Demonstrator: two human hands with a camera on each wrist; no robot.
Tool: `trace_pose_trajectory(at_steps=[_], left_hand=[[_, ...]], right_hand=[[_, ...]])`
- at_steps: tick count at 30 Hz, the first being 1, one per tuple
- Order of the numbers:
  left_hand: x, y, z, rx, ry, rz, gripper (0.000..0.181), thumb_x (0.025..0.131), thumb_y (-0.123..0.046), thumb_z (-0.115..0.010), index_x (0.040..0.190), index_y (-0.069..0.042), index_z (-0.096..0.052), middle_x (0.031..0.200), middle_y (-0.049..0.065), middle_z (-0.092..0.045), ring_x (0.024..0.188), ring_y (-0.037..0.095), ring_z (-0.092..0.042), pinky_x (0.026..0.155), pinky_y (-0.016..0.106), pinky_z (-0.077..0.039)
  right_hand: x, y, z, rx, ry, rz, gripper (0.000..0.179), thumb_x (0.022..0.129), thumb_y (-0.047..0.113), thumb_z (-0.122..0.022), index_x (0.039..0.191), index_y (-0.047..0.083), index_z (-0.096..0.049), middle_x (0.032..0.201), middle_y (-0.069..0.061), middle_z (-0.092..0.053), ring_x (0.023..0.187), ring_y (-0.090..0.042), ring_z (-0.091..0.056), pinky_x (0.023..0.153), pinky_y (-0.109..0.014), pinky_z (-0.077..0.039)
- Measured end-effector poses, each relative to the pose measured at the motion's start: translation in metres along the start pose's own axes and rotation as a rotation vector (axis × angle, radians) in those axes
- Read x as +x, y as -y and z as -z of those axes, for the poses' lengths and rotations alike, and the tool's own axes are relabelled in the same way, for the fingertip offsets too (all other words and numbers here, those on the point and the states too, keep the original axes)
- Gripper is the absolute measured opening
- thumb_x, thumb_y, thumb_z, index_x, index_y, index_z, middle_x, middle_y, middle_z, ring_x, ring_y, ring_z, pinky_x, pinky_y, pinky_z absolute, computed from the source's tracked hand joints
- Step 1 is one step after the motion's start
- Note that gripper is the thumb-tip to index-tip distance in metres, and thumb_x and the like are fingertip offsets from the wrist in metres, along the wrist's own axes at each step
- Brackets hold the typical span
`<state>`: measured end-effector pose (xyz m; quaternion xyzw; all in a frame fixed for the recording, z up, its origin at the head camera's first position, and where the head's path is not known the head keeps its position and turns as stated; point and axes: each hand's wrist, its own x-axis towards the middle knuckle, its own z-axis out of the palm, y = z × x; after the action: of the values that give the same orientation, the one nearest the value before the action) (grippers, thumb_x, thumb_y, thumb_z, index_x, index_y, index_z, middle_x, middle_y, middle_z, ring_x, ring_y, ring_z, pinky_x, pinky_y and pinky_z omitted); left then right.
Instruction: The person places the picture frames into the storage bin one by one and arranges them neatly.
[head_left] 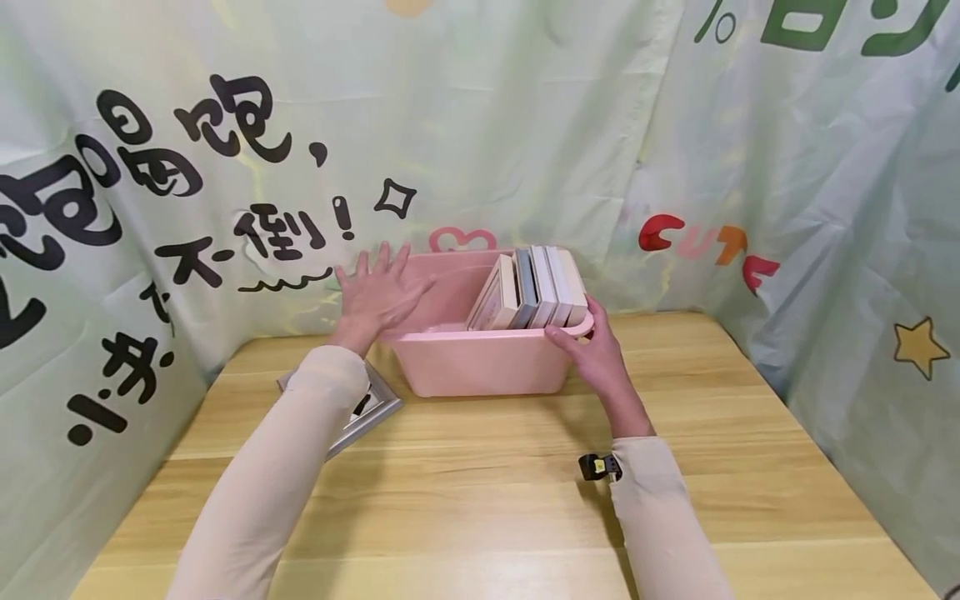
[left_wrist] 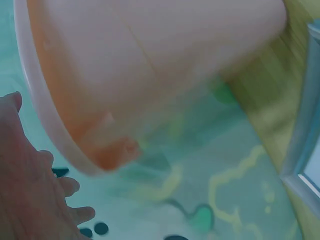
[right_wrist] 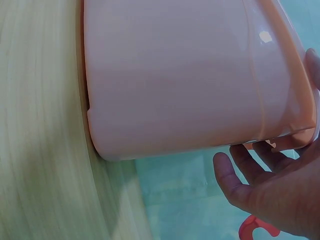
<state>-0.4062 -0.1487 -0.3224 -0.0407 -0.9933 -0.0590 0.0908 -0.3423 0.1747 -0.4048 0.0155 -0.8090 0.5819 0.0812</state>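
Observation:
A pink plastic bin (head_left: pixel 480 363) stands on the table in the head view. Several books (head_left: pixel 534 287) stand upright, some leaning, inside its right half. My right hand (head_left: pixel 600 350) grips the bin's right end, thumb on the rim; in the right wrist view its fingers (right_wrist: pixel 245 165) bend beneath the handle. My left hand (head_left: pixel 381 293) is spread at the bin's left end, fingers pointing up. In the left wrist view this hand (left_wrist: pixel 30 180) lies beside the rim, and whether it touches is unclear. A silver picture frame (head_left: pixel 365 429) lies partly hidden under the left forearm.
The wooden table (head_left: pixel 480 500) reaches back to a printed cloth (head_left: pixel 525 133) hanging close behind the bin. More of this cloth hangs along both sides. A small black device (head_left: pixel 597 467) is strapped to the right wrist.

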Motion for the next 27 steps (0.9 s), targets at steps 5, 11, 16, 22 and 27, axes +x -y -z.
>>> trace_pose_trajectory(at_steps=[5,11,16,22,27], left_hand=[[-0.004,0.020,0.003,-0.021,0.006,0.028,0.095,0.080,-0.087,-0.007,0.157,-0.032,-0.003,0.165,0.009,-0.002,0.149,0.046,-0.001,0.106,0.077,0.007],[-0.011,0.041,0.005,-0.038,0.010,0.060,0.096,0.080,-0.087,-0.008,0.157,-0.029,-0.004,0.164,0.012,0.000,0.148,0.048,0.000,0.104,0.079,0.007],[-0.017,0.053,0.002,-0.058,0.002,0.072,0.089,0.086,-0.081,-0.016,0.157,-0.028,-0.006,0.164,0.014,-0.001,0.147,0.049,-0.001,0.104,0.079,0.008],[-0.024,0.063,-0.002,-0.050,0.019,0.077,0.090,0.087,-0.080,-0.012,0.157,-0.026,-0.004,0.163,0.016,0.000,0.146,0.051,-0.001,0.102,0.079,0.011],[-0.027,0.070,-0.006,-0.064,0.016,0.086,0.087,0.089,-0.078,-0.015,0.157,-0.025,-0.007,0.163,0.017,0.000,0.146,0.052,-0.001,0.102,0.079,0.011]], right_hand=[[0.000,-0.001,0.000,-0.006,0.001,-0.006,0.097,0.081,0.053,-0.071,0.155,0.029,-0.013,0.154,-0.010,-0.035,0.138,-0.029,-0.037,0.111,-0.050,-0.034],[0.000,0.000,0.000,-0.010,0.004,-0.009,0.098,0.081,0.054,-0.071,0.156,0.029,-0.013,0.155,-0.011,-0.034,0.140,-0.030,-0.035,0.112,-0.051,-0.032],[-0.001,-0.002,0.000,-0.020,0.002,-0.018,0.098,0.081,0.055,-0.070,0.156,0.029,-0.012,0.156,-0.010,-0.033,0.140,-0.030,-0.034,0.113,-0.052,-0.031],[-0.002,-0.002,0.000,-0.023,0.003,-0.016,0.098,0.082,0.055,-0.070,0.156,0.028,-0.011,0.156,-0.011,-0.033,0.141,-0.030,-0.034,0.113,-0.051,-0.031],[-0.001,0.000,0.000,-0.019,0.004,-0.011,0.098,0.082,0.054,-0.070,0.156,0.028,-0.012,0.155,-0.011,-0.034,0.140,-0.030,-0.035,0.113,-0.051,-0.032]])
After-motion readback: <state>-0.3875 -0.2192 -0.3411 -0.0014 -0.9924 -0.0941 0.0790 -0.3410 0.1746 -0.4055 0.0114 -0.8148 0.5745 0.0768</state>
